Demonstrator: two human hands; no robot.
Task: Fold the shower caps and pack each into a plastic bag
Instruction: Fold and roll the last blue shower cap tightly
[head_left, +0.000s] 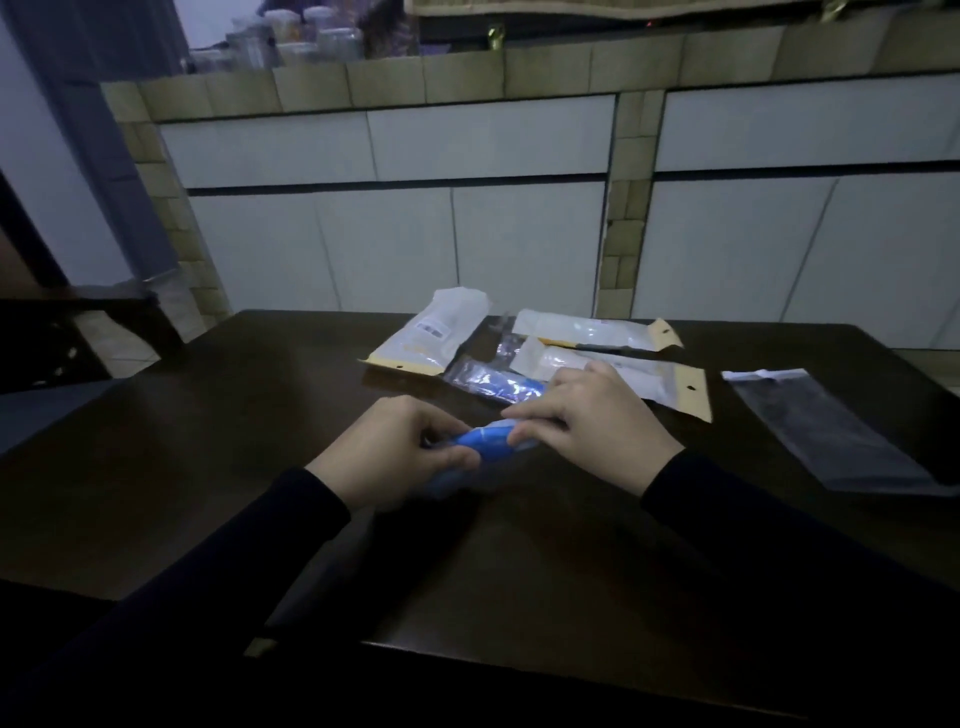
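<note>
Over the dark brown wooden tabletop (218, 467) a person's two hands meet around a folded blue plastic shower cap (485, 439), which sits low above the wood near the middle of the view. The left hand (400, 449) is clamped on the cap's near end, thumb and fingers closed around it, with a pale, filmy stretch of plastic trailing down under the palm; whether that film is a bag or part of the cap cannot be told in the dim light. The right hand (592, 426) pinches the cap's far end, fingers curled down over it. Both arms wear dark long sleeves (779, 525). Just beyond the hands lies a clear plastic bag holding a blue folded item (493, 383), and around it three white flat packets with tan header strips (431, 338) rest on the tabletop, one angled to the left and two lying across to the right, the nearest partly hidden by the right hand. Well apart, near the right edge, lies an empty clear plastic bag (826, 428), flat and angled.
</note>
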